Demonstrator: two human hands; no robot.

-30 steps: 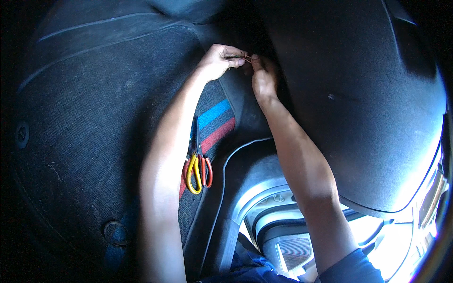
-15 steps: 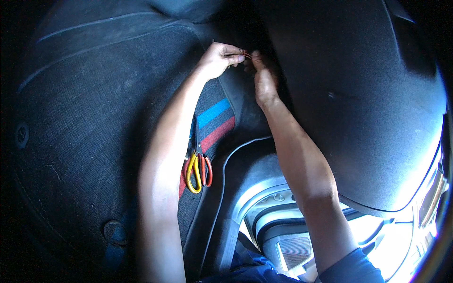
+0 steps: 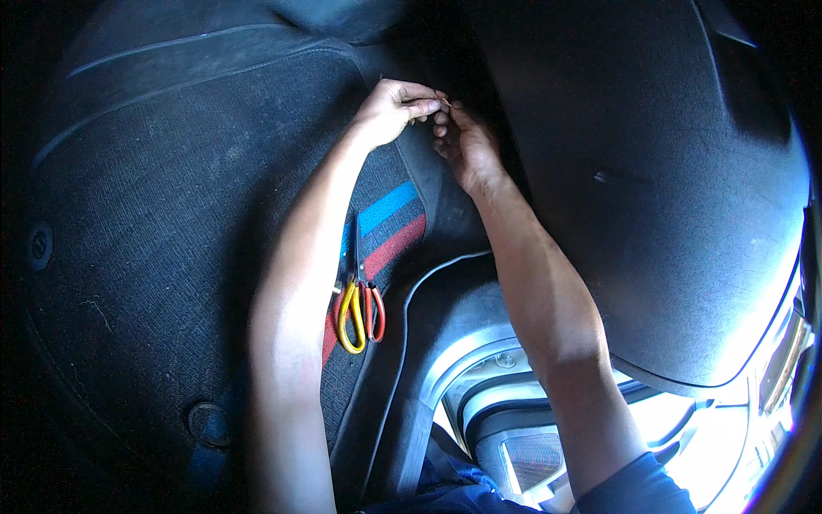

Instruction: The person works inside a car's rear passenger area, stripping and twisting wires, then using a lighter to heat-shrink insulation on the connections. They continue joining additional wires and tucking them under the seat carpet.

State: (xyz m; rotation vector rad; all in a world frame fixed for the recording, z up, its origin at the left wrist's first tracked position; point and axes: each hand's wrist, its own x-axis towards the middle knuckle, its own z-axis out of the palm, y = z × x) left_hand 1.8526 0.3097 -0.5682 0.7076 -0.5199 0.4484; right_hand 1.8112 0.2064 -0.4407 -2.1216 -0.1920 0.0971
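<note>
At the far end of the footwell, my left hand [image 3: 392,111] pinches a thin orange-brown wire [image 3: 444,100] between thumb and fingertips. My right hand [image 3: 470,151] meets it from the right, its thumb and forefinger closed on the same wire. The fingertips of both hands nearly touch. Where the wire leads is lost in the dark gap behind. Beside my left forearm, scissors with a yellow loop handle [image 3: 352,318] and red handles [image 3: 375,313] next to it lie on the carpet, blades pointing away; my forearm partly covers them.
Dark carpet [image 3: 171,188] with a blue stripe [image 3: 387,207] and a red stripe [image 3: 396,243] spreads on the left. A large dark panel [image 3: 634,206] bulges close on the right. Below is a door sill [image 3: 390,385] and an open car door with a speaker grille [image 3: 535,454].
My right hand has turned and its fingers have curled in, with the fingertips nearer my left hand. My left hand has barely shifted and keeps its pinch.
</note>
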